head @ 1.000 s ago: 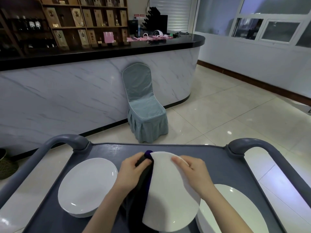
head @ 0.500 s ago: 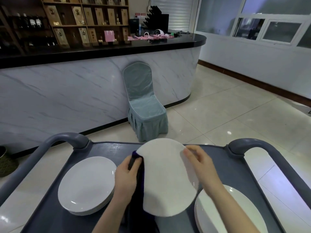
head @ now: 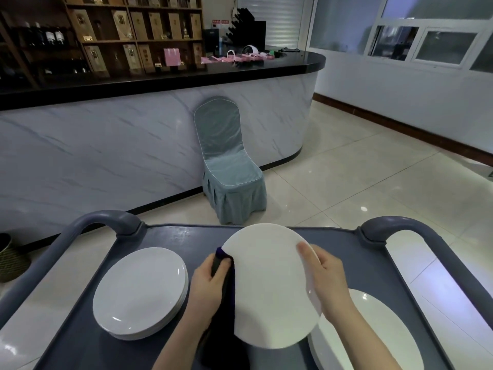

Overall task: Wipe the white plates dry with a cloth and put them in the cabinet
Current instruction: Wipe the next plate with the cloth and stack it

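A white plate (head: 269, 287) is held tilted above the grey cart top (head: 170, 236), its underside toward me. My right hand (head: 324, 273) grips its right rim, thumb on the near face. My left hand (head: 209, 284) grips a dark cloth (head: 226, 303) against the plate's left edge; the cloth hangs down below the hand. A stack of white plates (head: 140, 289) lies on the cart at the left. Another white plate stack (head: 373, 332) lies at the right, partly hidden by the held plate and my right arm.
The cart has raised grey handles at the left (head: 101, 222) and right (head: 400, 228). Beyond it stand a blue-covered chair (head: 229, 172) and a marble bar counter (head: 106, 145) on a tiled floor. A woven basket (head: 10, 260) sits at far left.
The held plate has been raised and turned further from me. My left hand with the cloth has slid along its left edge, and my right hand has shifted along the right rim.
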The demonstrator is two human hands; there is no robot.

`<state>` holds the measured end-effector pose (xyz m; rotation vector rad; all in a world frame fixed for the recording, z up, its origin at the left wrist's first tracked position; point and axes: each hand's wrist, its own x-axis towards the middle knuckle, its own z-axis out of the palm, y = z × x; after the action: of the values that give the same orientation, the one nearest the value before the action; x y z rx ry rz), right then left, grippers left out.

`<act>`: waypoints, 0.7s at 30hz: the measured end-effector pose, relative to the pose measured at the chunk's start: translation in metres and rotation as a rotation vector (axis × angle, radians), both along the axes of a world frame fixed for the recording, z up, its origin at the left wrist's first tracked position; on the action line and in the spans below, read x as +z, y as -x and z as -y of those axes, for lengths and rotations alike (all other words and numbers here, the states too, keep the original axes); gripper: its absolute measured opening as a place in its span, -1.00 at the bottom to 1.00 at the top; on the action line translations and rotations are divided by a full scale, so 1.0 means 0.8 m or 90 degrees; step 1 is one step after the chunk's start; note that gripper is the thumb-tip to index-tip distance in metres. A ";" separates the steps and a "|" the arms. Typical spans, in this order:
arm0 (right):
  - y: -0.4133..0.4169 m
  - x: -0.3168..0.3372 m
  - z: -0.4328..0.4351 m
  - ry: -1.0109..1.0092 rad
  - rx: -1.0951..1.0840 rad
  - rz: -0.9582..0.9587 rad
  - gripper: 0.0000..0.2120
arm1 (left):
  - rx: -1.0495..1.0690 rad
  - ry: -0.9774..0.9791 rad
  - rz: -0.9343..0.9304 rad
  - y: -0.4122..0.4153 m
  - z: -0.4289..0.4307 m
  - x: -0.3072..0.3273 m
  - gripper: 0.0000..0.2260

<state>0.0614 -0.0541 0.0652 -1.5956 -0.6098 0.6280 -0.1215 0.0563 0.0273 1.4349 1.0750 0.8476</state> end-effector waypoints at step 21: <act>0.022 -0.008 0.000 0.022 0.071 0.041 -0.62 | -0.104 -0.160 -0.131 0.024 -0.033 0.016 -0.87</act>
<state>0.0438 -0.0539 0.0585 -1.6263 -0.7431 0.6753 -0.1406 0.0830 0.0398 1.8279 1.0113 0.7488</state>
